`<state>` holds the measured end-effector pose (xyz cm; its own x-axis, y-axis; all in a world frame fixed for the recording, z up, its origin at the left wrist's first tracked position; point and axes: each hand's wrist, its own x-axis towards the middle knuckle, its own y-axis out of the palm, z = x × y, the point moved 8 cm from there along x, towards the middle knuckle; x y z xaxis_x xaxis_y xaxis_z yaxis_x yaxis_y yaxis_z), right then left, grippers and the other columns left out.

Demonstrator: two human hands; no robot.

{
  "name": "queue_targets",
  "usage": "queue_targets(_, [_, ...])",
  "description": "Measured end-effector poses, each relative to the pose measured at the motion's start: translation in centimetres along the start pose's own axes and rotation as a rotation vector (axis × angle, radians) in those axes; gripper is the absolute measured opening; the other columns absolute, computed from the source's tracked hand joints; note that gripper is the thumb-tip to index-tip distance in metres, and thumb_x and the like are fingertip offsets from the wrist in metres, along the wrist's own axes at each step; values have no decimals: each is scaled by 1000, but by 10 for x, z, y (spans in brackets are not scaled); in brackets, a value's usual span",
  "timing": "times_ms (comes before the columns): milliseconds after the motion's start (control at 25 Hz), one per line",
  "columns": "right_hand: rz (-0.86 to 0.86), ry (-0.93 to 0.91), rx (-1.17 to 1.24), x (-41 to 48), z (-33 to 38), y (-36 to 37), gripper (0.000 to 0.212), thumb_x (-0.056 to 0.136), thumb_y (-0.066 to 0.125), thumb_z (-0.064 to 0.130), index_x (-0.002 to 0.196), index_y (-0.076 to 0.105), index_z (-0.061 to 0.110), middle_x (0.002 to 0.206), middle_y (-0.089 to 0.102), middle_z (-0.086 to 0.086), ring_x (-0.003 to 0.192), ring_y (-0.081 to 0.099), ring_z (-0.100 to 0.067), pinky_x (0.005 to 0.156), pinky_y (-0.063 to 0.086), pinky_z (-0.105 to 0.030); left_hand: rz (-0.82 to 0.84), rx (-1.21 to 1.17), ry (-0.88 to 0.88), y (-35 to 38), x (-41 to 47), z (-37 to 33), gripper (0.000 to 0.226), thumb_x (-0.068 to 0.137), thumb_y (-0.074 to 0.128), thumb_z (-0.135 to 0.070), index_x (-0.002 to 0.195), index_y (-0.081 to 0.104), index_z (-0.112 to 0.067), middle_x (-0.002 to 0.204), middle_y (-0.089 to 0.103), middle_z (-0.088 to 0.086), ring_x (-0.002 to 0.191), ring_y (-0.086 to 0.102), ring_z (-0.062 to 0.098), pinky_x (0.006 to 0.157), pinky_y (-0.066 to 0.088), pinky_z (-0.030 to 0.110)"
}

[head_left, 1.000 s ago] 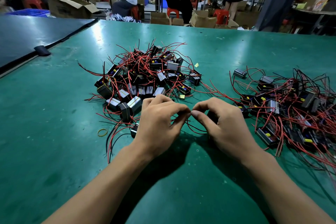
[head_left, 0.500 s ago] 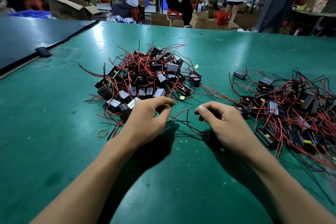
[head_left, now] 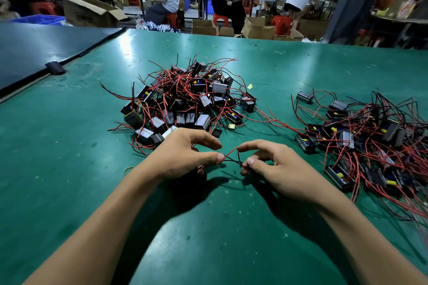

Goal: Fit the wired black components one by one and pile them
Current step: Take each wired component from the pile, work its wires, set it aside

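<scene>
Left hand (head_left: 180, 157) grip pinches red wire (head_left: 231, 152) | right hand (head_left: 280, 169) grip pinches its other end | we hold it taut, likely to untangle before fitting

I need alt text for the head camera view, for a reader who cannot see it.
A left hand and a right hand pinch thin red and black wires between them over a green table. One pile of wired black components lies just behind the hands; a second pile lies to the right.
</scene>
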<state>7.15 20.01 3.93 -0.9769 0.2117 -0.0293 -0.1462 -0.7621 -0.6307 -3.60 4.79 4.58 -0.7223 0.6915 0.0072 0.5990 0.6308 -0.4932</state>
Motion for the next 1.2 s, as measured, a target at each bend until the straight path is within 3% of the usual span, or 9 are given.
queue_targets(120, [-4, 4, 38, 1, -1, -1, 23, 100, 58, 18, 116, 65, 32, 86, 76, 9, 79, 61, -2, 76, 45, -22, 32, -90, 2, 4, 0, -2, 24, 78, 80, -15, 102, 73, -16, 98, 75, -4, 64, 63, 24, 68, 55, 35])
queue_targets(280, [6, 14, 152, 2, -1, -1, 22, 100, 58, 13, 115, 67, 26, 92, 75, -1, 70, 57, 2, 67, 45, -14, 58, -192, -8, 9, 0, 0, 36, 82, 75, -5, 116, 66, -14, 97, 76, 7, 79, 66, 30, 60, 53, 31])
queue_targets(440, [16, 17, 241, 3, -2, -1, 17, 100, 58, 17, 112, 70, 21, 86, 75, 1, 70, 59, 0, 66, 47, -13, 165, -211, -18, 14, -2, -1, 46, 87, 70, -7, 129, 55, -18, 92, 76, 10, 67, 57, 21, 62, 52, 29])
queue_targets(600, [91, 18, 274, 1, -3, 2, 19, 100, 58, 25, 100, 76, 20, 72, 67, 8, 50, 45, 4, 48, 33, -7, 263, -243, -12, 20, -4, -4, 36, 91, 63, -3, 124, 58, -16, 81, 73, 9, 63, 57, 21, 62, 47, 25])
queue_targets(680, [121, 30, 292, -1, -3, 4, 17, 99, 60, 23, 95, 76, 19, 70, 67, 8, 49, 44, 4, 47, 33, -8, 276, -231, -14, 21, -4, -4, 31, 92, 61, -3, 121, 61, -15, 78, 71, 5, 66, 58, 20, 66, 44, 29])
queue_targets(800, [73, 49, 319, 1, -3, 2, 12, 97, 62, 18, 93, 73, 16, 74, 69, 8, 57, 51, 1, 54, 38, -10, 202, -249, 4, 18, -3, -6, 25, 91, 65, -7, 114, 66, -15, 75, 70, 3, 65, 58, 17, 63, 47, 25])
queue_targets(1000, [0, 131, 346, 1, -7, -3, 16, 100, 58, 23, 91, 68, 14, 75, 68, 8, 68, 47, -13, 60, 36, -29, -10, -280, 17, 9, 2, -2, 11, 89, 70, -12, 98, 75, -13, 66, 67, 0, 59, 58, 11, 58, 47, 18])
queue_targets(1080, [22, 97, 337, 0, -1, 0, 20, 99, 58, 26, 87, 68, 14, 71, 66, 8, 61, 46, -9, 54, 37, -21, -49, -313, -14, 10, 4, 1, 9, 90, 67, -11, 93, 75, -12, 69, 69, 1, 58, 60, 12, 59, 48, 22])
queue_targets(1200, [40, 35, 315, -1, 4, 1, 18, 98, 60, 23, 86, 68, 12, 67, 64, 10, 59, 52, -2, 58, 41, -12, -50, -345, -24, 16, 4, 0, 6, 92, 63, -7, 93, 69, -8, 71, 70, 1, 50, 59, 16, 54, 47, 27])
